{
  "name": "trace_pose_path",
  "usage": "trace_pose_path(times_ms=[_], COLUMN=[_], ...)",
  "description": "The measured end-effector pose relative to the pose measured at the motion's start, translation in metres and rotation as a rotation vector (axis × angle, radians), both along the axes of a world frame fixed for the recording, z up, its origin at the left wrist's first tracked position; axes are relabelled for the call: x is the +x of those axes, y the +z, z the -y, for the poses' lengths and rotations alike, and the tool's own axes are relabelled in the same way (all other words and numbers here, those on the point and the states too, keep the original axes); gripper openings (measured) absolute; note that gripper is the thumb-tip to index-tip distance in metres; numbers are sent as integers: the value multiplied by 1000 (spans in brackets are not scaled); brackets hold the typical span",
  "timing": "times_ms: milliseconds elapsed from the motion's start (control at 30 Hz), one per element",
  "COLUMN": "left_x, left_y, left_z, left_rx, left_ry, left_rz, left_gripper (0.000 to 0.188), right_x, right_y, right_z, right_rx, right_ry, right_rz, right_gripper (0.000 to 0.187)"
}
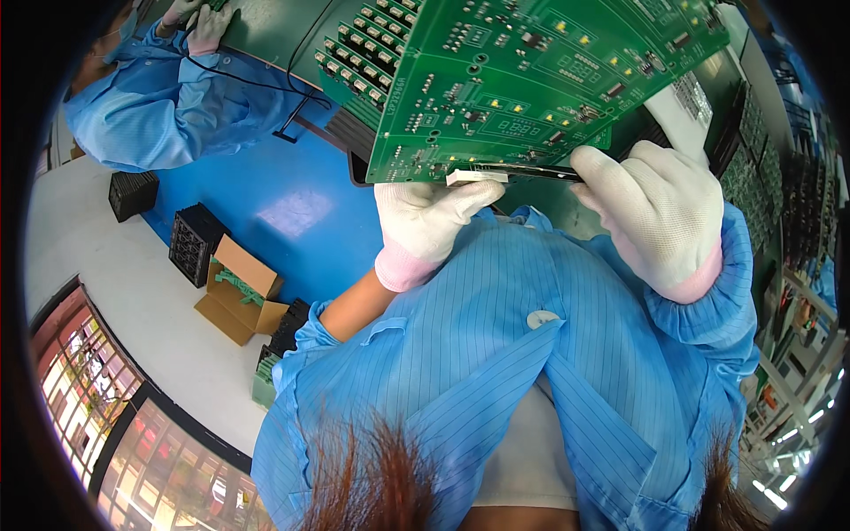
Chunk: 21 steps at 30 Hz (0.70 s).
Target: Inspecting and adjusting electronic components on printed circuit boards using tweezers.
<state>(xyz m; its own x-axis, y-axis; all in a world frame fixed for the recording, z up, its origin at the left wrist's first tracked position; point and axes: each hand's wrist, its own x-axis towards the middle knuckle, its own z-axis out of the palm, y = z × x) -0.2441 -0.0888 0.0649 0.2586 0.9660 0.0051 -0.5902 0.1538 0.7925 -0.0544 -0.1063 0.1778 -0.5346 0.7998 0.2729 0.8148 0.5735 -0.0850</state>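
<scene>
A large green circuit board panel [496, 97] with rows of small parts and yellowish LEDs stands tilted in front of me. My left hand [416, 221], in a white glove with a pink cuff, grips its lower left edge; some fingers are hidden behind the board. Beside the left thumb is a small white block [476, 178] along that edge. My right hand [660, 208], gloved alike, is closed on slim black tweezers [540, 170]. The tweezers point left, their tips by the white block; whether they touch it I cannot tell.
Behind the panel, several green boards [359, 53] stand in rows on the green bench [266, 31]. A co-worker in a blue smock [177, 106] works at far left. An open cardboard box [235, 301] and black crates [195, 243] rest on the floor. Racked boards [753, 142] stand at right.
</scene>
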Motion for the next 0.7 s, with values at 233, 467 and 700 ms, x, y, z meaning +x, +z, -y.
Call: trace_pose_path(times_ms=[233,467,700], left_x=[0,-1,-6], left_y=[-1,3,2], left_z=[2,4,6], left_rx=[66,-48,-66], left_ry=[-13,19,13], left_rz=[-121,-45,-50], left_gripper=[38,38,39], right_x=[-2,-7,-9], right_y=[0,-7,-2], right_z=[-5,1,2], right_rx=[12,18,25], right_ry=[24,-8,-1], right_rz=[121,22,94], right_gripper=[16,18,20])
